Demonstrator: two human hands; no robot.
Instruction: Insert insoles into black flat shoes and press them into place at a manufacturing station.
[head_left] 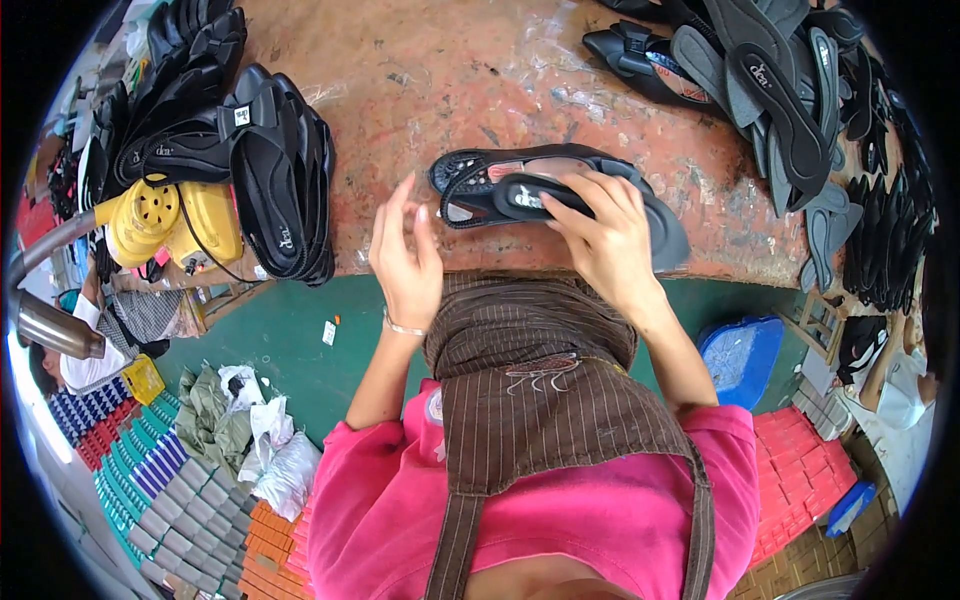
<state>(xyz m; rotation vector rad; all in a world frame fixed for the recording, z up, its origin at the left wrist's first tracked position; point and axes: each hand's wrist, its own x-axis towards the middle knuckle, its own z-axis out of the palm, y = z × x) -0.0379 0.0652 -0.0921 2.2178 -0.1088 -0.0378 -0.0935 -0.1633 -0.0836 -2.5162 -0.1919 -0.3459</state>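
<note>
The right hand (pixel 605 235) pressed a dark insole onto a black flat shoe (pixel 480 180); the left hand (pixel 405 255) hovered nearby, open and empty. Finished-looking black shoe stacks (pixel 275 170) sat left; loose soles (pixel 780 90) waited far right.

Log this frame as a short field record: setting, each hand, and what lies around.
setting: worn reddish worktable
right hand: pressing a black insole onto a black shoe
left hand: raised, open, holding nothing, beside the shoe
left of hands: stacked black soles, yellow heat gun
upper right: pile of black insoles
</note>
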